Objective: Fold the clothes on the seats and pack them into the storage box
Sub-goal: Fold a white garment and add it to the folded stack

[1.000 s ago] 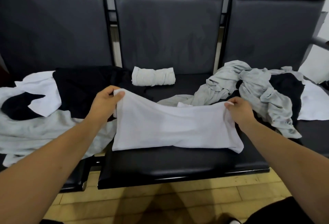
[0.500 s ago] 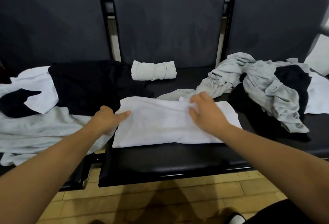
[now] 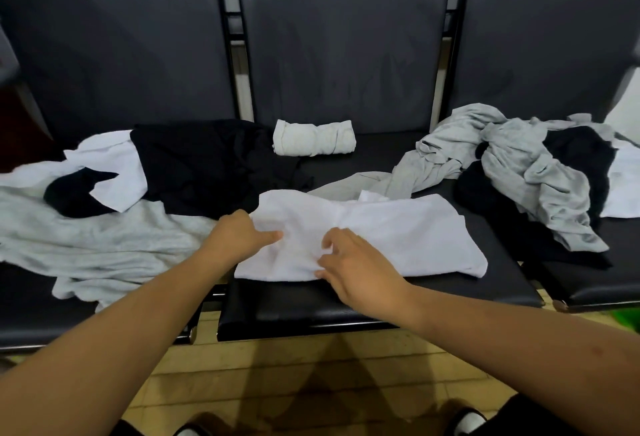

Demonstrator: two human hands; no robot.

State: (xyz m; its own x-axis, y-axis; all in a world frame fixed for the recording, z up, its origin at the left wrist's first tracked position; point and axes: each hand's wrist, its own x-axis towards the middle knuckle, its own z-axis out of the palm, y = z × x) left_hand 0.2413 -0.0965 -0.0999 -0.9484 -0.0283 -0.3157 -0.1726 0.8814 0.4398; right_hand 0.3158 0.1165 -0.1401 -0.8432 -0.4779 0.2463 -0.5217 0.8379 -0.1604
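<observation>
Head view looks down on a row of three dark padded seats (image 3: 346, 307), smooth and leather-like, serving as the work surface. Widest on them is a pale grey knit garment (image 3: 104, 241), spread slack over the left seat. A crumpled heap of grey and black clothes (image 3: 519, 172) sits on the right seat, unfolded and probably waiting its turn. A black garment (image 3: 207, 165) lies on the grey one, its matte cloth reaching onto the middle seat.

The white garment (image 3: 398, 234) lies flat across the middle seat as a broad folded band, soft and faintly creased, its front edge near the seat's lip, which suits another fold. Behind it, against the backrest, rests a small white roll (image 3: 313, 137), tight and cylindrical; likely a finished piece set aside.

The left hand (image 3: 239, 234) lies on the band's left end with one finger stretched over the cloth, seemingly to pin it. Whether its other fingers curl under the edge cannot be told. The right hand (image 3: 353, 262) has its fingers curled and pinches a ridge of cloth near the front edge — wrinkles gather there. The storage box is out of sight.
</observation>
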